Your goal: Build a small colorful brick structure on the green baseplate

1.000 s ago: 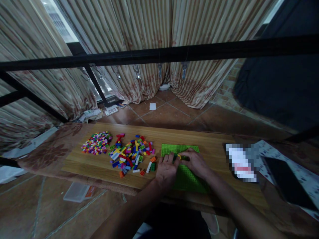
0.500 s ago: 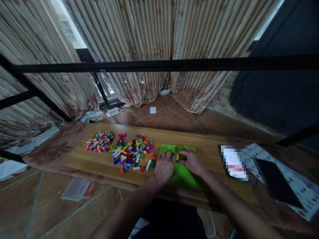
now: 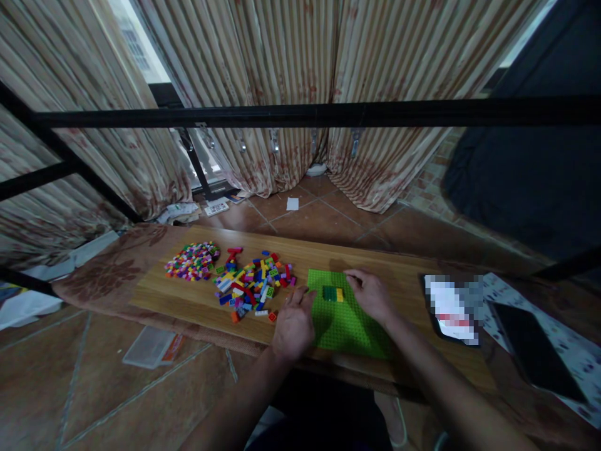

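Observation:
A green studded baseplate (image 3: 345, 329) lies on the wooden board, its lower part partly in shadow. On its upper half sits a small flat block of dark green bricks (image 3: 329, 293), with a yellow brick (image 3: 340, 294) at its right end. My left hand (image 3: 295, 324) is by the baseplate's left edge, fingers stretched forward and slightly apart, holding nothing I can see. Over the right edge of the baseplate is my right hand (image 3: 370, 294). Its fingers are bent, with a small gap by the thumb, and no brick shows in them. Neither hand touches the green and yellow block.
A loose heap of mixed toy bricks (image 3: 253, 282) spreads left of my left hand. Farther left is a pile of tiny pieces (image 3: 192, 260). A phone with a blurred screen (image 3: 448, 310) lies on the right of the board (image 3: 404, 269). A black tablet-like slab (image 3: 535, 351) lies beyond.
Both hands have let go of the green and yellow bricks and moved apart, left hand leftward, right hand to the right. The block now shows uncovered. The view has shifted slightly.

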